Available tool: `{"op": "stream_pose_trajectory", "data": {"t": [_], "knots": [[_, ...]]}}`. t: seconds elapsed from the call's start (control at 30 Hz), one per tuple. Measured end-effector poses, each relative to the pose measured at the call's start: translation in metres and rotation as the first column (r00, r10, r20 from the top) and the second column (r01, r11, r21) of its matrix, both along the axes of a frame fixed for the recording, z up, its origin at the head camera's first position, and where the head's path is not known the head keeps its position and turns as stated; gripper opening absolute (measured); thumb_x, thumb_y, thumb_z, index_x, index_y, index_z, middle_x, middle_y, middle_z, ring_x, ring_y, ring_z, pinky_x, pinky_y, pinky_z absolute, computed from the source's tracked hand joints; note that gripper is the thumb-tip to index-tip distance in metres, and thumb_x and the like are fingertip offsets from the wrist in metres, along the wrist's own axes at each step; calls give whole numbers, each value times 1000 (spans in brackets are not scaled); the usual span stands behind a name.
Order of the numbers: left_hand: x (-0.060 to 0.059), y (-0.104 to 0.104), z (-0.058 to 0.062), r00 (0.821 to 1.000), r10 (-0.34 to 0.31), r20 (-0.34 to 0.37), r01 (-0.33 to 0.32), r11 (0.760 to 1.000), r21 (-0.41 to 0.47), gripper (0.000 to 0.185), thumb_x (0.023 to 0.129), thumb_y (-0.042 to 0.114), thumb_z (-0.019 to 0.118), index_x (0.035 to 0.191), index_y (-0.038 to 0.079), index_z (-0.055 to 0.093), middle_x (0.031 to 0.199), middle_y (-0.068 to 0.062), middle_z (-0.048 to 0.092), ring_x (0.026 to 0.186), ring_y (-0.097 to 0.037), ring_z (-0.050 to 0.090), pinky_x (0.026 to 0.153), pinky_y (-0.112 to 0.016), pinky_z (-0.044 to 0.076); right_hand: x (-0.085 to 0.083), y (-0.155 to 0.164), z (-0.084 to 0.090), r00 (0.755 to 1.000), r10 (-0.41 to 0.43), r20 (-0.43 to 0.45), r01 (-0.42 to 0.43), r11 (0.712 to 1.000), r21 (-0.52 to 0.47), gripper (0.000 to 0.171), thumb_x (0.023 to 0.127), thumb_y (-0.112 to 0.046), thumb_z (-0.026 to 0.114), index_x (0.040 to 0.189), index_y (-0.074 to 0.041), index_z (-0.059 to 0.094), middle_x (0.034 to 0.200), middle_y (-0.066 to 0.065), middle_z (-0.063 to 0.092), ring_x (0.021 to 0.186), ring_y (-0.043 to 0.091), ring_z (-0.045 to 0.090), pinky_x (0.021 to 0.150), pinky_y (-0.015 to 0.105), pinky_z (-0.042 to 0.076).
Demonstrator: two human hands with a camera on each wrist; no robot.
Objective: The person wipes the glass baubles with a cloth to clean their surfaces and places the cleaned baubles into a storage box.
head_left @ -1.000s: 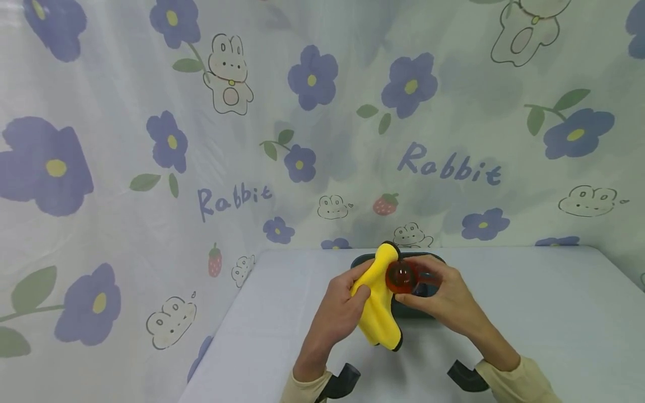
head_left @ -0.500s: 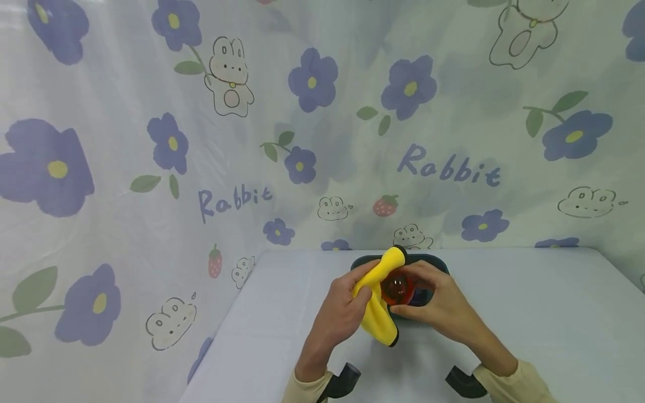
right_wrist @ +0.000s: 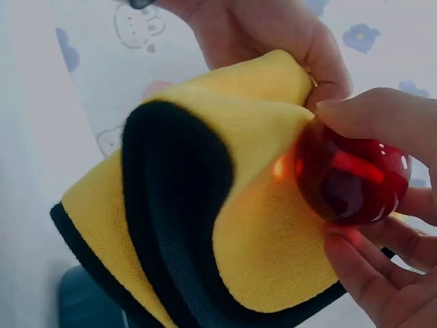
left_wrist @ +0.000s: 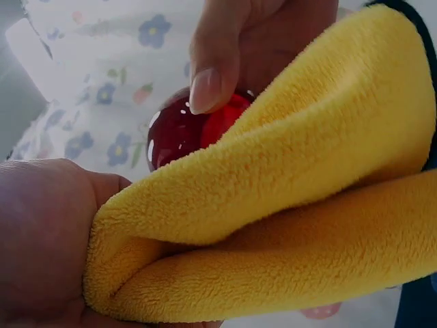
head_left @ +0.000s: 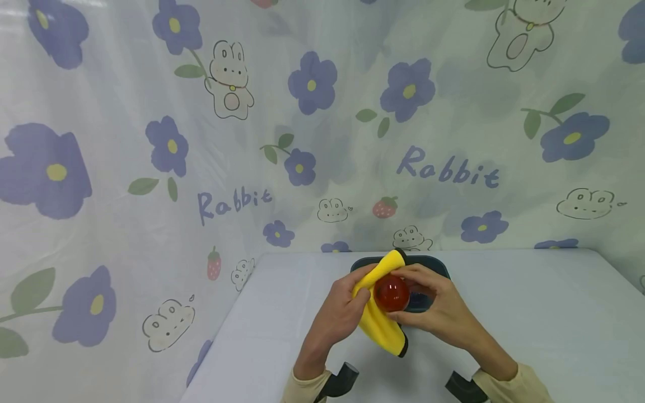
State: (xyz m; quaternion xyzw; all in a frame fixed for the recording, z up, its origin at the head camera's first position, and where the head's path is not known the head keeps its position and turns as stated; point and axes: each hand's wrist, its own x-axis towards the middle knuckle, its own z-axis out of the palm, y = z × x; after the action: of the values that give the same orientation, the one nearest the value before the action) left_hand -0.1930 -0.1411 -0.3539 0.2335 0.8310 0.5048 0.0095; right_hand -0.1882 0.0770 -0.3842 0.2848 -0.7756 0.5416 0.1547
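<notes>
My left hand (head_left: 342, 310) grips a folded yellow cloth with a black edge (head_left: 379, 324) and presses it against a clear red ball (head_left: 391, 293). My right hand (head_left: 435, 308) holds the ball between its curled fingers and thumb. In the left wrist view the yellow cloth (left_wrist: 293, 225) covers most of the red ball (left_wrist: 184, 130), and a fingertip (left_wrist: 208, 85) of the other hand rests on top. The right wrist view has the red ball (right_wrist: 351, 179) pinched by my right hand's fingers (right_wrist: 382, 116) against the cloth (right_wrist: 225, 205).
A dark tray (head_left: 433, 264) lies on the pale table (head_left: 529, 324) just behind my hands. A flower and rabbit printed sheet (head_left: 201, 140) hangs behind the table and on its left. The table's left edge runs near my left forearm.
The ball has turned in my right hand and sunk slightly toward me. The cloth's top end has dropped and wraps closer round the ball.
</notes>
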Motion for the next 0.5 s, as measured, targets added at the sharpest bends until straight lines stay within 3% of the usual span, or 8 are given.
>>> {"op": "stream_pose_trajectory", "data": {"t": [0.3, 0.5], "knots": [[1, 2, -1, 998, -38, 43, 38, 999, 10, 49, 101, 14, 46, 150, 12, 51, 107, -10, 65, 76, -9, 61, 74, -22, 55, -2, 1, 1, 1000, 1, -20, -3, 995, -100, 61, 78, -2, 87, 134, -12, 65, 128, 7, 64, 104, 9, 66, 92, 18, 57], [1, 4, -1, 998, -42, 49, 42, 999, 10, 48, 101, 16, 47, 148, 12, 53, 104, -9, 65, 75, -9, 61, 73, -20, 55, -4, 1, 1, 999, -42, -14, 40, 993, -111, 61, 77, -2, 87, 132, -11, 65, 128, 6, 64, 103, 9, 65, 93, 18, 56]]}}
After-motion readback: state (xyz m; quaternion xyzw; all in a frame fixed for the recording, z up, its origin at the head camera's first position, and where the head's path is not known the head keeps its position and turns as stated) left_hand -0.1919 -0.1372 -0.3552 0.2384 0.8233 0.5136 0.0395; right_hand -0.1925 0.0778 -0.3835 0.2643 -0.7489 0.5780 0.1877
